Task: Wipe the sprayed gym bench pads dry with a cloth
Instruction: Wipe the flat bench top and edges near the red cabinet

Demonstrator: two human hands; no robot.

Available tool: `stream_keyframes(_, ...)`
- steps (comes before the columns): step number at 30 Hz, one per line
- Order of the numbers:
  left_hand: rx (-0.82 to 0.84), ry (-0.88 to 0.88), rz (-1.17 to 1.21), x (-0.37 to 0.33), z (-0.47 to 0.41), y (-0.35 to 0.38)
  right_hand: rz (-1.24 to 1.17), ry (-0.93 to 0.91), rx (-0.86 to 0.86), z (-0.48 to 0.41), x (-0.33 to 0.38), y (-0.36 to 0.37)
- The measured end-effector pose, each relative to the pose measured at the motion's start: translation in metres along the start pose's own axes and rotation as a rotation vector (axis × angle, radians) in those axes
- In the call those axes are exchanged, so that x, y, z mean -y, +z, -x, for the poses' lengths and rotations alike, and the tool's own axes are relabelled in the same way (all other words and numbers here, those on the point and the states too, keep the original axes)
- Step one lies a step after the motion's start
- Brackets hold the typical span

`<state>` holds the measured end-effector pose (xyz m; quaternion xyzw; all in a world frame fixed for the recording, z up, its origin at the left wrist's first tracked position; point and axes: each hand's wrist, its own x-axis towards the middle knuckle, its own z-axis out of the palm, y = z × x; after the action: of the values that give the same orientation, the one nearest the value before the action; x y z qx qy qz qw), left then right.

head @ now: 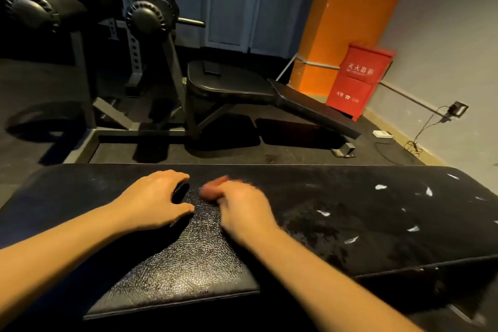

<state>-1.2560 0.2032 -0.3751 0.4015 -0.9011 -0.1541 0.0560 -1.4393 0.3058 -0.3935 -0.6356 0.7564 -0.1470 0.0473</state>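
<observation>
**Both hands on the pad, cloth not made out**

Bench pad (188,264): black, grained vinyl, lying under both hands and running well off to either side. A beaded wet patch (318,226) sits just right of the right hand. Further right are scattered white flecks (380,186), either scuffs or glare.

Cloth: not seen for certain. There is a reddish blur (213,188) at the right hand's fingertips that may be cloth or only fingers in motion blur.

Step in hand, as I judge it: wiping the middle of the pad. To do it well, keep the cloth flat under the palm. Use overlapping strokes towards the wet patch on the right, carry each stroke out to the pad edge, and turn the cloth once it is damp.

Left hand (156,199): arched, thumb held apart from the fingers, fingertips and thumb tip resting on the pad. The dark shape beneath it reads as shadow, and nothing is plainly held.

Right hand (242,205): blurred, close beside the left, fingers apparently bent. I cannot tell whether it grips anything.

Beyond the hands: a second bench (229,83) on the floor, and a red box (358,81) against the wall far to the right.
</observation>
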Motion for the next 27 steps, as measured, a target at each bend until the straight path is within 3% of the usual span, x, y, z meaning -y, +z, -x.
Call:
stream_keyframes(3,0.016,0.022,0.009,-0.004,-0.005,0.005,-0.03,-0.106,0.073,0.014,-0.005,0.004)
stream_keyframes(8,0.016,0.074,-0.011,-0.002,-0.005,0.009,0.196,0.352,-0.057,0.013,-0.133,-0.049)
stream_keyframes(10,0.01,0.098,-0.02,-0.004,-0.004,0.011,0.223,0.469,-0.102,0.015,-0.146,-0.059)
stream_keyframes(12,0.009,0.126,-0.038,-0.008,-0.004,0.012,0.179,0.412,-0.122,0.019,-0.122,-0.053)
stream_keyframes(18,0.027,0.201,0.029,-0.024,-0.005,0.009,0.068,0.01,-0.018,0.053,-0.024,-0.028)
stream_keyframes(20,0.068,0.243,0.193,-0.031,-0.003,0.007,-0.07,0.047,0.069,0.05,-0.026,-0.042)
stream_keyframes(24,0.169,0.264,0.556,-0.048,0.003,-0.002,-0.726,0.282,0.141,0.049,-0.02,-0.083)
stream_keyframes(27,0.191,0.265,0.721,-0.057,0.008,-0.013,-0.953,0.285,0.176,0.054,-0.009,-0.093)
